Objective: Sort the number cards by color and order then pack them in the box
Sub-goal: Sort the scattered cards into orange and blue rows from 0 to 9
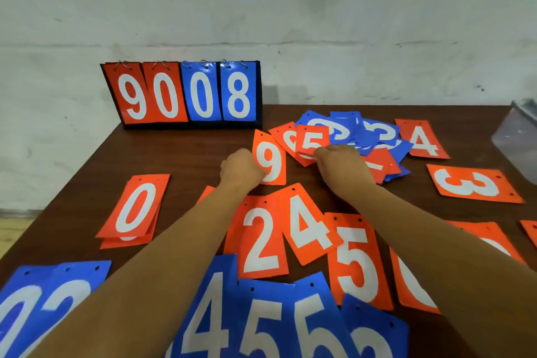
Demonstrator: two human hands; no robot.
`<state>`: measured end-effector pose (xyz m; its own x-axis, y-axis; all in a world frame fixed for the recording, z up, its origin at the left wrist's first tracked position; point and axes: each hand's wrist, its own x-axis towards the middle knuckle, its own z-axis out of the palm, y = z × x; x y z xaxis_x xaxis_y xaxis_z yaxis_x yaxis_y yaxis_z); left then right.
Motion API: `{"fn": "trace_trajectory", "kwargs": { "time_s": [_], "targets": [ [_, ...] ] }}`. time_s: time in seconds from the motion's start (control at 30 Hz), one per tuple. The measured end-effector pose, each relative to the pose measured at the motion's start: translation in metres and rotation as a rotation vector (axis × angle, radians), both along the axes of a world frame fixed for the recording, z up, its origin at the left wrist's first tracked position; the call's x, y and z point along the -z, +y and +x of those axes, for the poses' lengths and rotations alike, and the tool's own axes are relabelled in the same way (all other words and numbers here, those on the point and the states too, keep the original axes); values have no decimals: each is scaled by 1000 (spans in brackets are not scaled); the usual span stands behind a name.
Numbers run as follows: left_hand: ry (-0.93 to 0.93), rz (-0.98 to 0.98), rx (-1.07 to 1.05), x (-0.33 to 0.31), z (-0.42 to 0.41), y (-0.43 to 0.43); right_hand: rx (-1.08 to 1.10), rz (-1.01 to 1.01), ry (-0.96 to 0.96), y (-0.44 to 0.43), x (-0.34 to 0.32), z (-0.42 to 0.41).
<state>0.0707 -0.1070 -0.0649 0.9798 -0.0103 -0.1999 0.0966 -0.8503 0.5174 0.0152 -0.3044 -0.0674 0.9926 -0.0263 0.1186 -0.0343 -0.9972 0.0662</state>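
Status: orange 9 card (270,158) gripped mid-frame by curled left hand (242,167); orange 5 card (312,141) pinched by right hand (341,167).

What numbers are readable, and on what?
"9008": scoreboard
"0": left red card
"9": red card in left hand
"5": red card in right hand
"2", "4", "5": middle red cards
"4", "3": right red cards
"4", "5", "5": near blue cards
Blue pile, edge cards: partly hidden.
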Motion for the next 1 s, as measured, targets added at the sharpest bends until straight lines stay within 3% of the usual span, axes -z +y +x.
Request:
{"fn": "trace_trajectory", "kwargs": {
  "time_s": [0.13, 0.3, 0.4, 0.53, 0.73, 0.8, 0.9, 1.0],
  "targets": [
    [-53, -312, -93, -26, -17, 18, 88, 130, -235, 0, -19, -9],
    [-61, -685, -244, -59, -48, 33, 60, 581, -658, 21, -49, -46],
    [130, -1036, -264, -69, -73, 30, -124, 522, -750, 41, -53, -70],
    [363, -1472, -280, -68, -101, 29, -303, 287, -510, 50, -36, -102],
    [261, -1156, -70, -52, -131, 17, -334, 421, -216, 39, -22, -140],
    [230, -1134, -52, -50, -140, 13, -240, 649, -276, 37, -25, -151],
    [219, -1115, -23, -49, -152, 1, 163, 1015, -427, 31, -41, -157],
    [212, -1050, 73, -48, -160, -10, 381, 1346, -248, 18, -59, -161]
  ]
}}
